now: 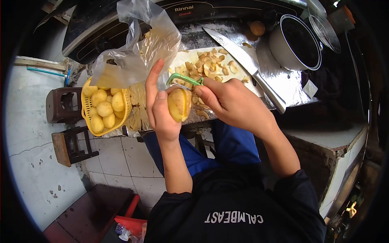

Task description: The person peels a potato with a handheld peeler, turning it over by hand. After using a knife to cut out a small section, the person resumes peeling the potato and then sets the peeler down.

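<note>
A partly peeled potato sits in my left hand, with the thumb along it and the index finger stretched upward. Yellow flesh shows between strips of brown skin. My right hand is closed round the handle of a green peeler, whose blade lies at the top of the potato. Behind both hands, brown peelings are heaped on a white cutting board. To the left, a yellow basket holds several peeled potatoes.
A large knife lies across the board's right side. Beyond it stand a white pot and a wire strainer. A clear plastic bag lies behind the basket, before a black stove. Stools stand at left.
</note>
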Demonstrator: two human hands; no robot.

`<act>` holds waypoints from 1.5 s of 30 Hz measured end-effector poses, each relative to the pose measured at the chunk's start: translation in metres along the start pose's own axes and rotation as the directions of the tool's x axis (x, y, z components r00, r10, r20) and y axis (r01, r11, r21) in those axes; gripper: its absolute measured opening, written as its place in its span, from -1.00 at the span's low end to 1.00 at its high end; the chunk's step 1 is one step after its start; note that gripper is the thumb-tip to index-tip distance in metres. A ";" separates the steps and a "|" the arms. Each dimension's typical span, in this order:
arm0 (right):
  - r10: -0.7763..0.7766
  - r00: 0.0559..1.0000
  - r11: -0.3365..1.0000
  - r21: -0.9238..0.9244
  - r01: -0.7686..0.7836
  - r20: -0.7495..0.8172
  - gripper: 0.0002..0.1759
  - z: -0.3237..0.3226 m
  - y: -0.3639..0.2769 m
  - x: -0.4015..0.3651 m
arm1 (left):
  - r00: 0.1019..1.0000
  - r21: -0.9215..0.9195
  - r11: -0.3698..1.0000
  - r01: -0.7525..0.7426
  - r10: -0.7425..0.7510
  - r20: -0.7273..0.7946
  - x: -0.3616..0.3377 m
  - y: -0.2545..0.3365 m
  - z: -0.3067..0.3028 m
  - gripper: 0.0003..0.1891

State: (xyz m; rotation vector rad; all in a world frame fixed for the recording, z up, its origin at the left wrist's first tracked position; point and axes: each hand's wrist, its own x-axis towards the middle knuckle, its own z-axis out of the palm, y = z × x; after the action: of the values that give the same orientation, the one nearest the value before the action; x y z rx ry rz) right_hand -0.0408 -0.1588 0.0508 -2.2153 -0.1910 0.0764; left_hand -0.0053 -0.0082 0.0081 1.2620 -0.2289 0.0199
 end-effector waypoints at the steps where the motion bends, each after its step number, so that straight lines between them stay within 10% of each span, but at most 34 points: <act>1: -0.007 1.000 0.999 -0.044 0.006 -0.028 -0.62 0.001 0.000 0.004 | 0.998 0.068 0.996 -0.062 0.060 0.027 0.000 0.000 0.005 -0.34; 24: 0.077 0.995 0.997 -0.009 -0.077 0.058 -0.55 -0.002 0.021 0.003 | 0.950 0.022 0.997 0.070 -0.073 0.302 0.010 -0.025 -0.005 -0.29; 31: 0.099 0.995 0.994 0.043 -0.100 0.018 -0.54 0.002 0.016 0.005 | 0.998 -0.236 0.971 -0.021 0.032 0.046 0.010 -0.034 0.008 -0.25; 36: 0.190 0.978 0.970 0.140 -0.200 0.083 -0.49 0.003 0.020 0.007 | 0.895 -0.207 0.957 0.201 -0.093 0.437 0.017 -0.039 -0.018 0.19; 45: 0.141 0.971 0.968 0.178 -0.176 0.191 -0.49 0.008 0.026 0.012 | 0.925 -0.319 0.914 0.251 -0.129 0.357 0.018 -0.033 -0.007 0.57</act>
State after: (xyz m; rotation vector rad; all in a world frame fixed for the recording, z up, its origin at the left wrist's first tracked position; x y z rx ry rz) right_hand -0.0275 -0.1660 0.0260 -2.0250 -0.0982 0.3671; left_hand 0.0182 -0.0135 -0.0221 0.9086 -0.3778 -0.3932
